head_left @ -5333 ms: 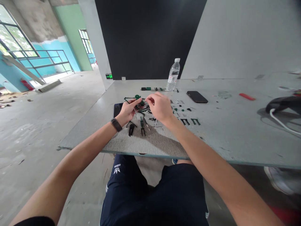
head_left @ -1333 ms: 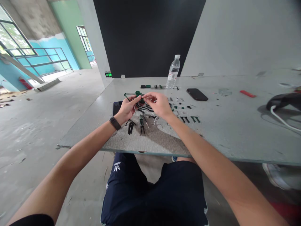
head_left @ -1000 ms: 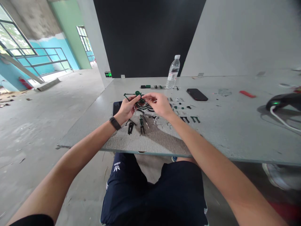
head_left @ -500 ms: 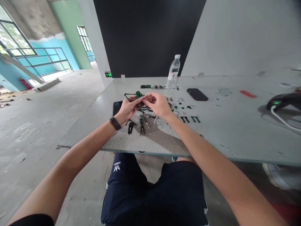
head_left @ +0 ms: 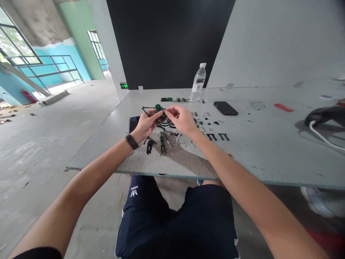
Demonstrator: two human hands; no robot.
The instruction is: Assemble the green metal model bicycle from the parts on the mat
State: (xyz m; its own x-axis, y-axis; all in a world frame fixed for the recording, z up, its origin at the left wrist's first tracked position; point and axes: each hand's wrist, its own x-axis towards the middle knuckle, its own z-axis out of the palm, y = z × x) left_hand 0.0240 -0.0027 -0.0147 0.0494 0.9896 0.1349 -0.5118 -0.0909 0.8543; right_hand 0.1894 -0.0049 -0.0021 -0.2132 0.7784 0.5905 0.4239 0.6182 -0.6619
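My left hand (head_left: 145, 125), with a dark watch on its wrist, pinches a small green model bicycle frame (head_left: 153, 108) just above the grey table (head_left: 269, 151). A black spoked wheel (head_left: 163, 119) sits between both hands. My right hand (head_left: 182, 119) has its fingers curled together at the wheel and frame; what it pinches is too small to name. Loose black and green parts (head_left: 161, 140) lie on the table below my hands.
Several small parts (head_left: 215, 136) are spread to the right of my hands. A water bottle (head_left: 197, 83), a black phone (head_left: 225, 108) and a red object (head_left: 283, 107) stand farther back. A second phone (head_left: 133, 123) lies at the left. A black device with white cable (head_left: 323, 115) sits far right.
Both hands stay at the frame and wheel; my right fingers have shifted slightly around the wheel. Compared with 5.3 s ago the view has tilted a little.
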